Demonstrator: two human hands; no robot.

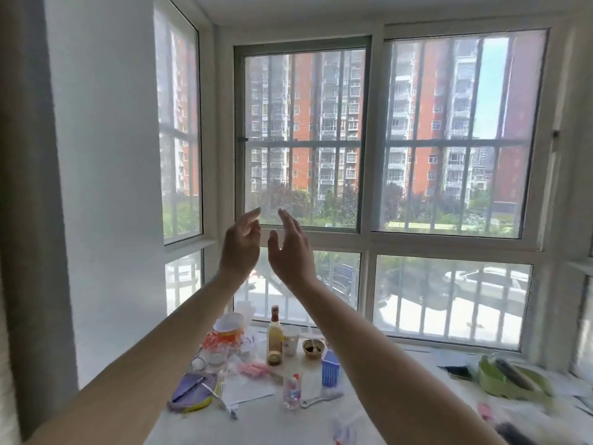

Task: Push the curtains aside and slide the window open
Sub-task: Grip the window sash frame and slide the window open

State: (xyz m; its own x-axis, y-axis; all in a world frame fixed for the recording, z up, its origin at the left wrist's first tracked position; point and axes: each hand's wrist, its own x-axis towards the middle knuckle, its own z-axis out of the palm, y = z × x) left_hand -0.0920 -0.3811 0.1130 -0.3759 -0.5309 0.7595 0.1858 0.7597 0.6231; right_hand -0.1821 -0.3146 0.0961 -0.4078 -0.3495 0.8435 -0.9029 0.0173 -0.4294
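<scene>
Both hands raised at centre frame, empty, fingers spread wide: left hand, right hand, near each other. Window directly behind, upper centre, shut. Curtain at far left edge.

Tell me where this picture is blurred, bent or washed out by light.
Head view: strong backlight through the window hazes the glass and leaves the left hand and right hand dim; the wide lens bows the frames at the edges; the green basket and clutter at lower right smear with motion, while the bottle stays fairly sharp.
</scene>
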